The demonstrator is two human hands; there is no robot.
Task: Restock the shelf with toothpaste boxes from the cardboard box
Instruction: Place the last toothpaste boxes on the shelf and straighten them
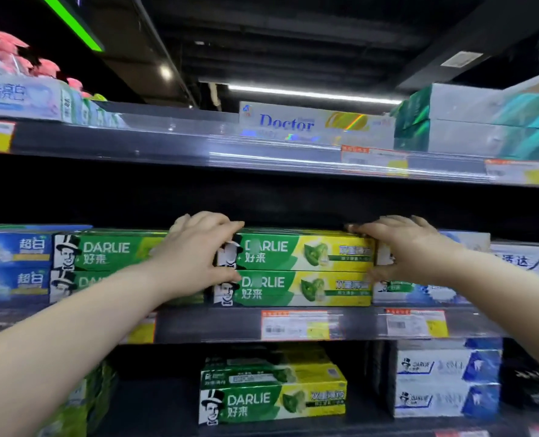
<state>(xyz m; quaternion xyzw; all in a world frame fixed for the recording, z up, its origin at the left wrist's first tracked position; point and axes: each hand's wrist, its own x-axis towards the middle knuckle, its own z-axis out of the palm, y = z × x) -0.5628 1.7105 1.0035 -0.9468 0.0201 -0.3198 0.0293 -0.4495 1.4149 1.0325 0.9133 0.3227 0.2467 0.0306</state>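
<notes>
**A:** Where are the toothpaste boxes (299,269) sitting?

**B:** They are sitting in the middle of the frame. Two green ones are lying stacked one on the other on the middle shelf (211,324), with their long printed faces turning toward the camera.

**A:** And what are the hands doing?

**B:** The left hand (198,247) is curling around the left end of the stack. Its fingers are lying over the top and its thumb is pressing near the seam between the upper and lower box. The right hand (410,247) is gripping the right end the same way, so both are holding the stack between them.

**A:** What is standing beside it?

**B:** More green boxes (104,253) are standing just left of the stack, partly behind the left forearm. Blue and white boxes (12,266) are sitting at the left edge of the frame.

**A:** Anything else showing?

**B:** Price tags (293,324) are hanging on the shelf's front rail under the stack. A green pack (274,392) is lying on the level below, lower centre. A box reading "Doctor" (309,124) is standing on the level above, upper centre.
</notes>
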